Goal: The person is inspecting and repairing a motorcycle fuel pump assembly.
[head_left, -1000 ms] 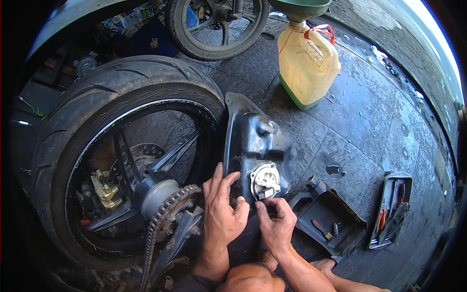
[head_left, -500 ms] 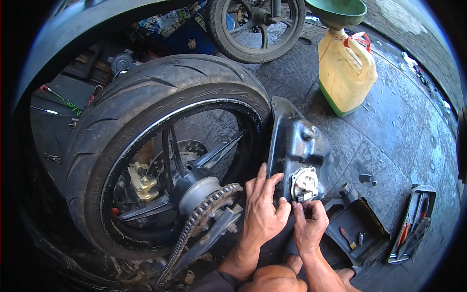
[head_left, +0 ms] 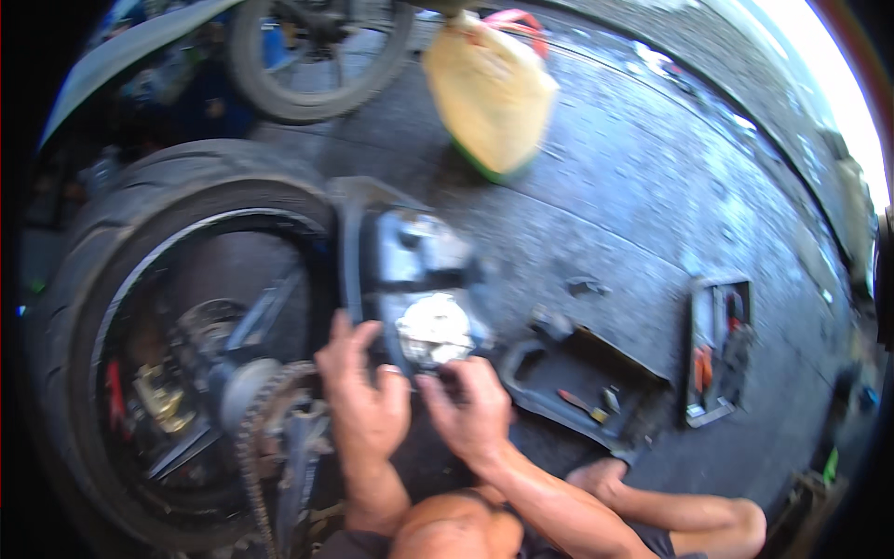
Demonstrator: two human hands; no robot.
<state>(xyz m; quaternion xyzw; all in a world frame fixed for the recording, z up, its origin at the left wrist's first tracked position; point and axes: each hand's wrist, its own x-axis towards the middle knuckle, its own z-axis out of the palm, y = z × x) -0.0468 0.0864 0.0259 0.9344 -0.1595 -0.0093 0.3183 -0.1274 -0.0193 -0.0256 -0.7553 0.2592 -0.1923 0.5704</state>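
Observation:
The picture is blurred by motion. My left hand [head_left: 365, 396] grips the lower edge of a dark metal motorcycle part [head_left: 410, 261] that stands beside the rear wheel [head_left: 140, 307]. My right hand [head_left: 473, 405] pinches at the underside of a round silvery fitting [head_left: 433, 328] set in that part. Both hands touch the part from below, close together. The wheel's chain and sprocket [head_left: 270, 419] lie just left of my left hand.
A yellowish plastic jug [head_left: 489, 88] stands on the wet dark floor beyond the part. A black tray [head_left: 582, 387] with small pieces lies right of my hands, and a tool tray [head_left: 715, 349] farther right. Another wheel [head_left: 317, 56] stands at the back.
The view has swung, so wheel, jug and trays shift in frame and blur. My hands stay on the dark part and its round fitting.

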